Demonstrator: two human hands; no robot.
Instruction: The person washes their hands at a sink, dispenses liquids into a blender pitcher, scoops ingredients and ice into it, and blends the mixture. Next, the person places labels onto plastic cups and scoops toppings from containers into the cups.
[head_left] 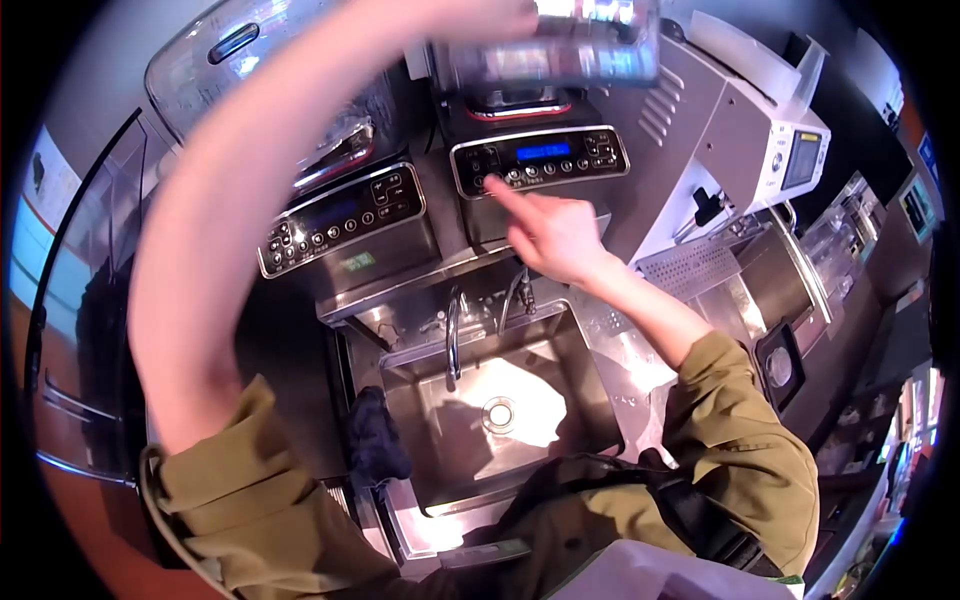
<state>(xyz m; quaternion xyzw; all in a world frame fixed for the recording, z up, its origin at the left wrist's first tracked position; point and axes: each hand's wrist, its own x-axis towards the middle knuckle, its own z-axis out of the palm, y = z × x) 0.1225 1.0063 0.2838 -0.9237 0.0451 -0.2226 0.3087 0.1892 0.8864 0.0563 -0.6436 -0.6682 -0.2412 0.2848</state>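
Note:
My right hand [555, 235] has its index finger stretched out to the left part of the button panel [541, 163] on the right-hand blender, whose blue display is lit. Nothing shows between its fingers. At the top of the view my left hand [490, 18], blurred, reaches to the upper part of the clear blender cover [560, 62]; its fingers cannot be made out. The left-hand blender [345, 218] has a dark display, and its clear cover [215, 75] is partly hidden behind my left forearm.
Below the blenders is a steel sink [590, 375] with a faucet [453, 335]. A dark cloth [375, 440] lies on its left edge. To the right stand a white machine with a screen [803, 160] and a perforated drip tray [690, 268].

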